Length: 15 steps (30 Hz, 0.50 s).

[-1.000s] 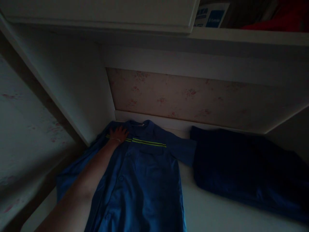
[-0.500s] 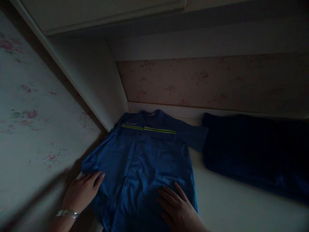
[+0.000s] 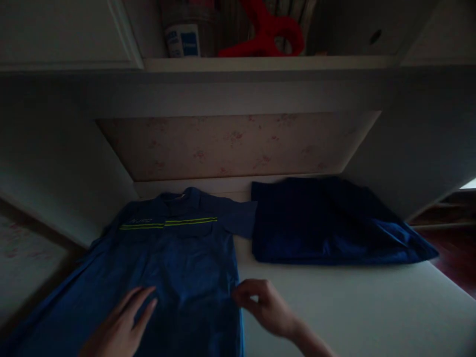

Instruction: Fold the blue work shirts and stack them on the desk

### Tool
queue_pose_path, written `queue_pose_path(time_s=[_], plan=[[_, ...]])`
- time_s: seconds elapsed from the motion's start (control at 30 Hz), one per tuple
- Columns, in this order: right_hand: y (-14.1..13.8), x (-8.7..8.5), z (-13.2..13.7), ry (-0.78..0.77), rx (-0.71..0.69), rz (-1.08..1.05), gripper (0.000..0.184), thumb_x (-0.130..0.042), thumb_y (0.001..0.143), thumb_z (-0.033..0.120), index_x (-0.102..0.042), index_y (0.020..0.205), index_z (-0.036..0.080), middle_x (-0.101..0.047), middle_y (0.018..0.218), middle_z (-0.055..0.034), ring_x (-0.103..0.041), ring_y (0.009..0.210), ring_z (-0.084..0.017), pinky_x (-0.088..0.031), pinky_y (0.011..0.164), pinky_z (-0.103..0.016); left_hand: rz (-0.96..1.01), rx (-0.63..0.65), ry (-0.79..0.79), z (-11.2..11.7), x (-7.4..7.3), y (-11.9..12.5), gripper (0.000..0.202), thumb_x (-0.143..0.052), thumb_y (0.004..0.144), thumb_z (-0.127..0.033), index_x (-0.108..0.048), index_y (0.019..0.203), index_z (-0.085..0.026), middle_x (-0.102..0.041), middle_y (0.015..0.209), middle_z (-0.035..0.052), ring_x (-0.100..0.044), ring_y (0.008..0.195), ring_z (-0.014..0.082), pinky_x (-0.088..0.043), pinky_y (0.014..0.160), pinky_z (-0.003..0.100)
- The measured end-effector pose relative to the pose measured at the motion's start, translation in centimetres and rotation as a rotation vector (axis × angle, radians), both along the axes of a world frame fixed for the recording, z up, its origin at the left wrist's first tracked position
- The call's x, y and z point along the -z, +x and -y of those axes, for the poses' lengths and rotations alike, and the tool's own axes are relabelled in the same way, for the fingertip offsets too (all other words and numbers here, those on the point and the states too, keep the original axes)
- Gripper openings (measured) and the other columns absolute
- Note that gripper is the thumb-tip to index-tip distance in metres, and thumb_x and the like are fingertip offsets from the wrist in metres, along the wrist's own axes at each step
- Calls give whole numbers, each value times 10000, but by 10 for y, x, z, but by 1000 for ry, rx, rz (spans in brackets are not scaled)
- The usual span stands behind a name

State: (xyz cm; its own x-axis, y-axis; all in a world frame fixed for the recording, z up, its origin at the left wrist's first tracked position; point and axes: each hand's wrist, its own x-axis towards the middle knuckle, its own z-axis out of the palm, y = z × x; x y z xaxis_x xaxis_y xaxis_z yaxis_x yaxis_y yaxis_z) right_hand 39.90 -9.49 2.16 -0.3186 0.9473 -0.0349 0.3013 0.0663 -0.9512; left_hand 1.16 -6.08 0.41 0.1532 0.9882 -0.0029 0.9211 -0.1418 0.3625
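A blue work shirt (image 3: pixel 174 258) with a yellow-green stripe across the chest lies spread flat, front up, on a white surface (image 3: pixel 353 307). My left hand (image 3: pixel 122 325) rests flat on its lower front, fingers stretched out. My right hand (image 3: pixel 262 305) is at the shirt's right side edge, fingers curled in a pinch on the cloth there. To the right of the shirt lies a darker blue folded garment (image 3: pixel 327 223), touching the shirt's right sleeve.
The surface sits in a white alcove with floral wallpaper (image 3: pixel 230 144) at the back. A shelf (image 3: pixel 260 62) above holds a red object (image 3: pixel 267 34) and a white container (image 3: pixel 182 39). Dark floor shows at the far right.
My view has swung to the right. My left hand has moved from the shirt's left edge onto its front. My right hand has shifted from lying flat on the shirt to pinching its right edge.
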Motion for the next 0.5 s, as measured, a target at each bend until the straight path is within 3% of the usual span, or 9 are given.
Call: queue_pose_path(time_s=[0.1, 0.2, 0.27, 0.37, 0.43, 0.5], plan=[[75, -8, -60, -30, 310, 33, 385, -482, 895, 440, -703, 1027, 154, -730, 972, -88, -688, 795, -194, -537, 725, -301, 135, 108, 193, -25, -5, 105, 444, -414, 900, -519, -618, 1217, -286, -614, 1301, 38, -602, 1171, 206, -505, 1009, 345], [143, -13, -134, 87, 531, 430, 387, -415, 912, 384, -664, 1114, 166, -712, 1057, -84, -691, 846, -191, -542, 763, -312, 54, 148, 271, -46, 8, 172, 484, -370, 936, -482, -585, 1289, -229, -561, 1384, 74, -543, 1250, 216, -462, 1051, 401], [177, -19, -180, 145, 583, 622, 371, -455, 888, 342, -644, 1155, 166, -680, 1143, -103, -664, 981, -211, -514, 865, -330, -86, 133, 250, -56, 22, 194, 488, -378, 936, -449, -536, 1351, -247, -487, 1458, 77, -473, 1318, 259, -390, 1090, 512], [208, -24, -232, 201, 612, 768, 458, -543, 836, 307, -574, 1264, 146, -535, 1362, -157, -517, 1228, -267, -390, 1041, -398, -248, 127, 174, -66, 38, 204, 480, -371, 934, -374, -487, 1389, -277, -411, 1502, 59, -390, 1375, 293, -253, 1117, 635], [217, -21, -256, 211, 619, 872, 535, -577, 810, 303, -521, 1322, 156, -459, 1434, -169, -415, 1310, -326, -296, 1085, -529, -289, 143, 132, -69, 44, 203, 476, -343, 940, -352, -477, 1392, -288, -397, 1503, 40, -373, 1386, 285, -227, 1123, 640], [219, -15, -270, 220, 609, 965, 545, -596, 791, 290, -518, 1319, 184, -488, 1412, -160, -374, 1322, -369, -169, 1072, -673, -307, 144, 119, -70, 47, 201, 473, -319, 948, -355, -468, 1394, -309, -391, 1503, 16, -375, 1386, 272, -237, 1126, 625]])
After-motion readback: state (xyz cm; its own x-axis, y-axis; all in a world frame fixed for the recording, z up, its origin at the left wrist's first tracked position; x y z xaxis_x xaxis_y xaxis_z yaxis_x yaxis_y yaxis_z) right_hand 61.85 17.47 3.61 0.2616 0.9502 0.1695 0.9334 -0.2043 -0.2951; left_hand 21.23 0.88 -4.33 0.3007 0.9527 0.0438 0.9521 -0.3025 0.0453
